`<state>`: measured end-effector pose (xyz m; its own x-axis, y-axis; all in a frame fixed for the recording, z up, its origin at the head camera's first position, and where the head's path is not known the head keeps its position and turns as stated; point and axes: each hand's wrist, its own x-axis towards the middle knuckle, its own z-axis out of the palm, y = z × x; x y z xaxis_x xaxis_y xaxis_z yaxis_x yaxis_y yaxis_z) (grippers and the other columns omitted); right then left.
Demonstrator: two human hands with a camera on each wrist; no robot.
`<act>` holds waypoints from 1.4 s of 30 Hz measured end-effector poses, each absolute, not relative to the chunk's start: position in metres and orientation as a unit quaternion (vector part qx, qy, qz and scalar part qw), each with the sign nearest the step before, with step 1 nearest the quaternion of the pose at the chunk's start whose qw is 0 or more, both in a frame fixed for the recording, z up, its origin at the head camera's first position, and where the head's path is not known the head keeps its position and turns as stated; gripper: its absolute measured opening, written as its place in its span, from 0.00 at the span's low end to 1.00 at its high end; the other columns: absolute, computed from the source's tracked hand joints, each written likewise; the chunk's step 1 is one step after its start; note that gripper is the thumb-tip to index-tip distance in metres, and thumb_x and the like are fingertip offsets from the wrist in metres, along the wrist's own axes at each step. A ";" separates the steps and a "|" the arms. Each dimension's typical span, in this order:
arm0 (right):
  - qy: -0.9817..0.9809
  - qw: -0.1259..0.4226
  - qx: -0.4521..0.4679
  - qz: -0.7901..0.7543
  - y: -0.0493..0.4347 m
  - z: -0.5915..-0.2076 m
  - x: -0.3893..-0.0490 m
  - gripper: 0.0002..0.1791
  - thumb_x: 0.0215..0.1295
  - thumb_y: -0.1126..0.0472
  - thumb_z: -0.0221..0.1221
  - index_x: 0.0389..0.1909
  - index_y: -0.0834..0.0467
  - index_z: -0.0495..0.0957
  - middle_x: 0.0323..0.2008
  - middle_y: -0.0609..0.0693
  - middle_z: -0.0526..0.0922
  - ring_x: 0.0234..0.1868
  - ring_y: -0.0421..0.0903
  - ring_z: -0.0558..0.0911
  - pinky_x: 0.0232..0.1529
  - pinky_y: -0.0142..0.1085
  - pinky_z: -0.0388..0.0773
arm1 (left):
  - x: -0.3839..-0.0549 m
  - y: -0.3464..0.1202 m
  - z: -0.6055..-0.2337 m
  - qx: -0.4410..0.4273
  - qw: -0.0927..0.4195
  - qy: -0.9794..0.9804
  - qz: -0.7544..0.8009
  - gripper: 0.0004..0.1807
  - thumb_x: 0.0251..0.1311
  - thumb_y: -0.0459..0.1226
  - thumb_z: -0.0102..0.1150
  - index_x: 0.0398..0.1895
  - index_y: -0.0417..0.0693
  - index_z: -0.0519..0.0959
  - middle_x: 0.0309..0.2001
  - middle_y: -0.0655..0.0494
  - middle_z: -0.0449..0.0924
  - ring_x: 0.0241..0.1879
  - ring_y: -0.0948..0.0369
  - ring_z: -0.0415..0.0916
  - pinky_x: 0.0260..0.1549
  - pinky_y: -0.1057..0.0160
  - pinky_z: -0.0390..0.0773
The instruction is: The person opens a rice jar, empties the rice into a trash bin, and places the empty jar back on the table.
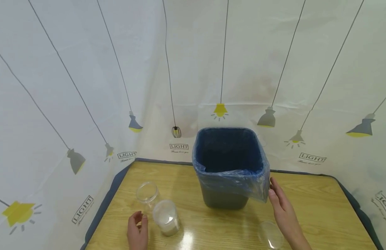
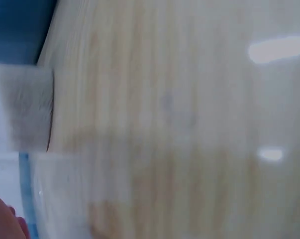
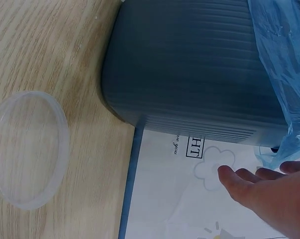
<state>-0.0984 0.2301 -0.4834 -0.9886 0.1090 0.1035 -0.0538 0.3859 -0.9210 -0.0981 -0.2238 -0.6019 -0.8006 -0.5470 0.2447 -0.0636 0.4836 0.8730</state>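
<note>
Left hand [image 1: 137,231], right hand [image 1: 285,211] flank lined bin [image 1: 222,198]

Fingers loosely curled, the left is near two clear jars [image 1: 166,218]; the right, fingers extended, is just beside the bin's blue liner [image 1: 240,182]. The bin stands upright on the wooden table [image 1: 208,231].

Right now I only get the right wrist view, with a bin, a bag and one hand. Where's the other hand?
Observer: The left hand is beside a cloudy container on the table.
Operator: Funny, I can't see that! Is it the only container?
Observer: No, a clearer container stands next to it, on the side away from the bin.
Operator: And does the bin have a cover on?
Observer: No, the head view looks into its open top.
</note>
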 end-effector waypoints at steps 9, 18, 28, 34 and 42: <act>-0.826 0.045 -0.026 0.561 0.232 -0.483 -0.095 0.36 0.85 0.45 0.37 0.83 0.60 0.46 0.80 0.66 0.53 0.78 0.66 0.56 0.70 0.65 0.58 | -0.084 -0.198 -0.610 -0.011 0.250 -0.732 -0.634 0.25 0.71 0.22 0.46 0.67 0.17 0.57 0.63 0.54 0.75 0.59 0.82 0.67 0.55 0.80 0.67; -0.815 0.039 -0.018 0.578 0.232 -0.499 -0.085 0.35 0.86 0.47 0.36 0.82 0.64 0.46 0.80 0.66 0.51 0.77 0.67 0.57 0.54 0.12 0.59 | -0.081 -0.177 -0.614 0.068 0.134 -0.784 -0.602 0.58 0.43 0.30 0.81 0.76 0.31 0.55 0.62 0.30 0.73 0.63 0.40 0.70 0.64 0.38 0.62; -0.793 0.021 -0.041 0.608 0.218 -0.525 -0.070 0.35 0.86 0.50 0.36 0.79 0.71 0.48 0.78 0.70 0.53 0.74 0.67 0.60 0.52 0.13 0.64 | -0.088 -0.170 -0.627 0.114 0.185 -0.808 -0.548 0.54 0.37 0.32 0.85 0.70 0.34 0.63 0.54 0.36 0.80 0.51 0.49 0.78 0.51 0.58 0.76; -0.788 0.020 -0.026 0.615 0.206 -0.538 -0.063 0.33 0.87 0.52 0.34 0.77 0.74 0.54 0.75 0.72 0.58 0.70 0.72 0.67 0.57 0.32 0.76 | -0.088 -0.170 -0.629 0.108 0.204 -0.816 -0.530 0.52 0.37 0.35 0.86 0.69 0.37 0.66 0.53 0.39 0.82 0.50 0.50 0.79 0.50 0.58 0.76; -0.786 0.047 -0.003 0.616 0.195 -0.549 -0.056 0.29 0.86 0.56 0.35 0.73 0.74 0.62 0.71 0.71 0.67 0.66 0.71 0.72 0.55 0.37 0.78 | -0.088 -0.159 -0.615 0.061 0.178 -0.816 -0.547 0.52 0.36 0.36 0.87 0.69 0.42 0.69 0.54 0.43 0.81 0.48 0.50 0.80 0.47 0.51 0.78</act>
<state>-0.0561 0.1952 -0.5492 -0.9955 0.0623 0.0712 -0.0543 0.2407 -0.9691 -0.0876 -0.1592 -0.6147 -0.9295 -0.2934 0.2234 0.0949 0.3950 0.9137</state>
